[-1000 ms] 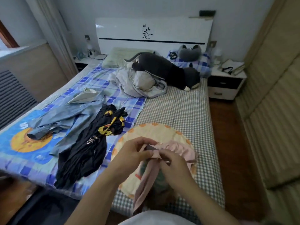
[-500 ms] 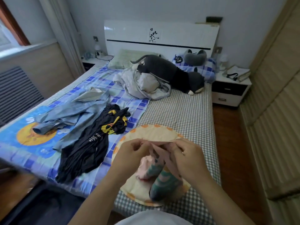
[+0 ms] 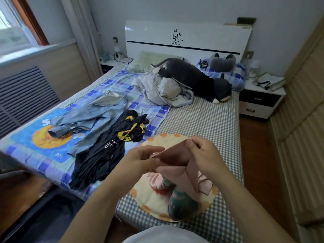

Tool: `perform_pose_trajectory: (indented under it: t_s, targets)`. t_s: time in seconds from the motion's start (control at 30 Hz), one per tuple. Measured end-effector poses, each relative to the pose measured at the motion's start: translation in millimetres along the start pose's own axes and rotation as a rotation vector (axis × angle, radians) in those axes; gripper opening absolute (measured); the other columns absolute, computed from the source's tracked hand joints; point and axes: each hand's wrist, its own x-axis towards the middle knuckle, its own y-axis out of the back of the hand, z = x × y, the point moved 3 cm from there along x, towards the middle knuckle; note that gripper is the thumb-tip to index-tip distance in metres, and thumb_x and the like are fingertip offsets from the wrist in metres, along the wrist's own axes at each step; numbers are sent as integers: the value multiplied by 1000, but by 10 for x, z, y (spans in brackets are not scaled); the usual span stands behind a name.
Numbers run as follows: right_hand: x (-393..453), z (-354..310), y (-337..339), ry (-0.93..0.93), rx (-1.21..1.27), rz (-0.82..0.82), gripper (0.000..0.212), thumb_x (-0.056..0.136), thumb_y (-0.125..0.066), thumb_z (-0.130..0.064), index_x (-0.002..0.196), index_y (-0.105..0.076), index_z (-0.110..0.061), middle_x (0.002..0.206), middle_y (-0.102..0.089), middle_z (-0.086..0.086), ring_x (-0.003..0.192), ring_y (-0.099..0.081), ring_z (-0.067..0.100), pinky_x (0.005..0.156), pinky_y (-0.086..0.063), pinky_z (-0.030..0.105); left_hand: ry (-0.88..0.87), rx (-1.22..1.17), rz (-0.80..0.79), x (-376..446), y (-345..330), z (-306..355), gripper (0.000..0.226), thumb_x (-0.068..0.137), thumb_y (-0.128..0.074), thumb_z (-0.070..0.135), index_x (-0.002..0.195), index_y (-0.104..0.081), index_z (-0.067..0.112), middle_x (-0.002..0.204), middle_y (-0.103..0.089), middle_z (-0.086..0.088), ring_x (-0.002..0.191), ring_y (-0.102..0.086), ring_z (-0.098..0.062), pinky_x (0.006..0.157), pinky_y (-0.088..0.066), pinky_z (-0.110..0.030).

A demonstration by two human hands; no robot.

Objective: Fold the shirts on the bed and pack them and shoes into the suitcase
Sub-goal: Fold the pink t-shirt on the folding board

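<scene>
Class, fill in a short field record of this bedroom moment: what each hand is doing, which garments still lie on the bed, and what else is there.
Left hand: pinches pink cloth garment
Right hand: pinches the garment's upper edge
Unfolded on bed: black shirt with yellow print; light blue denim shirt
Under the hands: round cream mat with orange dots
Near headboard: grey plush toy
Suitcase: not identifiable

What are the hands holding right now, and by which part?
Both the left hand and right hand pinch the pink garment along its upper edge.

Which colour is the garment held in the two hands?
Pale pink garment, clearest in the head view.
</scene>
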Motion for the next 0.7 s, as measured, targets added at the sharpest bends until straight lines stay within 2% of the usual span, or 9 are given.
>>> perform_pose_trajectory:
  t_s: [0.07,0.1,0.17,0.23,0.33,0.47,0.57,0.67,0.7]
  targets:
    - [32,33,15,-13,8,-13,41,103,-54,-15,63,-51,-24,55,-50,-21,56,-46,-4,57,-36,13,67,-135,-169,-31,18,-5,44,85,-70,-3,127,-65,4,85,-67,-12,80,-66,-26,76,-56,-37]
    - [41,37,23,-22,26,-27,42,103,-54,-16,63,-52,-23,54,-50,-20,55,-46,-5,57,-37,14,112,-185,-262,-47,31,-10,48,84,-71,-1,130,-62,2,90,-65,-14,80,-64,-24,75,-55,-34]
    - [54,37,26,-72,94,-99,36,104,-53,-23,71,-63,-14,63,-59,-10,65,-53,-2,65,-45,20,155,-164,-409,-54,67,1,43,87,-72,4,128,-63,1,105,-63,-20,89,-62,-25,81,-54,-34]
    - [63,33,20,-154,234,-168,35,105,-50,-28,89,-70,-4,80,-69,4,80,-63,12,80,-53,34,136,-114,-449,-28,109,22,32,89,-72,9,118,-66,-3,108,-64,-21,96,-61,-28,88,-52,-37]
    - [62,22,15,-214,327,-237,35,106,-49,-27,94,-74,-7,88,-74,3,83,-66,12,81,-53,27,153,-133,-417,25,175,24,35,84,-81,22,103,-69,-6,100,-69,-17,96,-63,-27,92,-52,-36]
    - [91,57,-10,-188,318,-257,42,105,-50,-33,107,-66,6,112,-65,30,97,-65,30,100,-49,49,141,-111,-313,67,142,23,37,93,-72,18,104,-62,-15,106,-66,-24,104,-61,-33,102,-46,-45]
    - [119,68,-30,-168,243,-245,44,104,-50,-37,105,-66,4,113,-63,30,101,-65,39,104,-47,55,82,-40,-156,95,-3,47,16,96,-66,16,95,-68,0,92,-66,-15,87,-61,-26,82,-52,-36]
    - [154,52,-26,-156,208,-218,37,106,-50,-32,100,-70,-2,106,-70,24,93,-65,23,96,-52,47,24,175,-116,117,-156,107,7,90,-77,14,90,-71,10,83,-68,-12,76,-62,-21,71,-52,-32]
    - [177,55,-18,-134,181,-195,37,105,-51,-32,97,-70,-2,102,-71,21,90,-64,19,91,-53,45,15,323,-107,123,-183,139,8,88,-78,15,89,-71,14,80,-67,-10,72,-61,-15,67,-50,-28]
